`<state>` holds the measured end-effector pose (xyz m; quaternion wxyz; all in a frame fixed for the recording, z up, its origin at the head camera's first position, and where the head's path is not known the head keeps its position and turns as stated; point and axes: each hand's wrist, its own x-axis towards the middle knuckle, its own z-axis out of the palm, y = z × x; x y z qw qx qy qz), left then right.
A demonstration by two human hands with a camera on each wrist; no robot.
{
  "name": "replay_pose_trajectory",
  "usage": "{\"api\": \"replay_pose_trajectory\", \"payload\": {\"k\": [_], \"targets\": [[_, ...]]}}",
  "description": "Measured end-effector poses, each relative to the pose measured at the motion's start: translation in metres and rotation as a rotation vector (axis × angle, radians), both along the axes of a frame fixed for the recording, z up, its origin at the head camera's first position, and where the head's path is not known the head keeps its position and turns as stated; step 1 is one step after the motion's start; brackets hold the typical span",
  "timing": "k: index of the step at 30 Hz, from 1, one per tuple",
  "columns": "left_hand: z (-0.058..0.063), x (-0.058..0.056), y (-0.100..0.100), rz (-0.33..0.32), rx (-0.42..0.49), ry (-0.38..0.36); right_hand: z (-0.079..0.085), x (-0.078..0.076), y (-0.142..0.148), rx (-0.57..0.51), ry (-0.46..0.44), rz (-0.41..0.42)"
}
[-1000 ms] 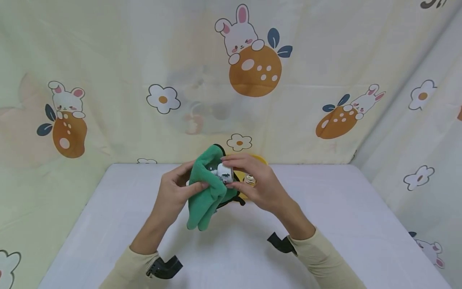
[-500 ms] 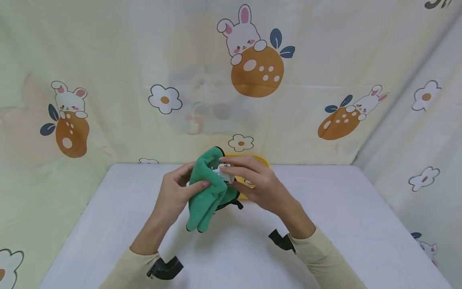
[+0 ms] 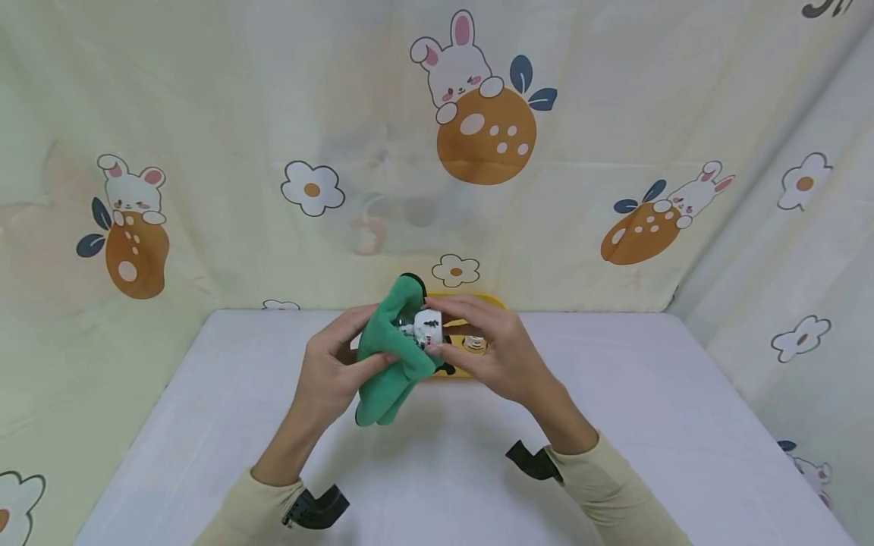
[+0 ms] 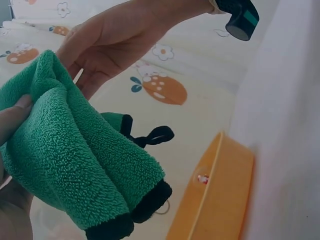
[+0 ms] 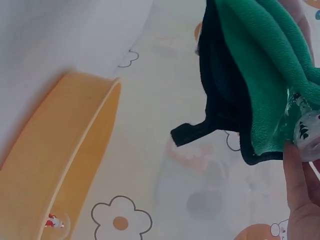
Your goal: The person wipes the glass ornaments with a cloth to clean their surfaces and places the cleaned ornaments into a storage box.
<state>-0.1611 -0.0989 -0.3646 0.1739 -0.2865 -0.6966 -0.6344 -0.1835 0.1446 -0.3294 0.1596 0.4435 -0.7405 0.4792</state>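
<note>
Both hands are raised over the white table around a green towel with black trim. My left hand (image 3: 334, 356) grips the towel (image 3: 389, 402), thumb on the near side, the other fingers behind the cloth. Wrapped partly in it is a small snow globe (image 3: 428, 327) with a white base patterned with dark trees; its clear dome is mostly hidden in the cloth. My right hand (image 3: 495, 341) pinches the base between thumb and fingers. In the right wrist view the globe (image 5: 307, 132) appears at the right edge, and a black hanging loop (image 5: 187, 134) sticks out from the towel.
Behind the hands, a yellow tray (image 3: 451, 374) stands near the table's back edge. A white round item (image 3: 474, 343) shows in it, and the wrist views show a small red-and-white figure (image 4: 202, 179) inside. A bunny-print curtain (image 3: 225, 227) hangs behind the table.
The right fingers closed over the base, then spread back to its edges, leaving its tree pattern in view. The towel's lower corners have risen slightly and swung a little to the right.
</note>
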Motion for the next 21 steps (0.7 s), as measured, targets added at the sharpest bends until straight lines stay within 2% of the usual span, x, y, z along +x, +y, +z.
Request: {"api": "replay_pose_trajectory", "payload": {"k": [7,13,17,21], "targets": [[-0.001,0.001,0.001,-0.004,0.002,0.084,0.004,0.005,0.001,-0.009,-0.184,-0.03],[-0.005,0.001,0.001,0.018,-0.017,0.143,0.007,0.005,0.004,-0.002,-0.345,-0.045],[-0.006,-0.001,0.0,0.046,-0.029,0.168,0.009,0.005,0.006,0.026,-0.385,-0.025],[-0.006,-0.002,0.002,0.061,-0.014,0.139,0.011,0.005,0.007,0.032,-0.344,0.0]]}}
